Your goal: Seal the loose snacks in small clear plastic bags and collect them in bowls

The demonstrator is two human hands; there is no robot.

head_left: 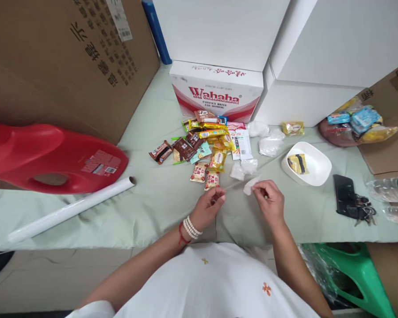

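Note:
Between the thumb and fingers of my right hand [270, 201] is a thin, whitish, see-through piece of film [250, 185]. My left hand [208, 206] is closed in a pinch just below the small cream-and-red snack packets [212, 180]; what it holds, if anything, is too fine to make out. Ahead of both hands lies a pile of wrapped snacks, with brown packets [184, 149] and yellow packets [218, 159] in it. Crumpled white packets [243, 169] lie just beyond the film. To the right, a white bowl [320, 170] contains one yellow packet [297, 164].
A Wahaha water carton [219, 95] and white boxes [318, 39] stand behind the pile. On the left are a red jug [69, 154], a white roll [73, 210] and a cardboard box [53, 66]. A phone [345, 196], keys [365, 210] and plastic bottles [386, 190] lie right.

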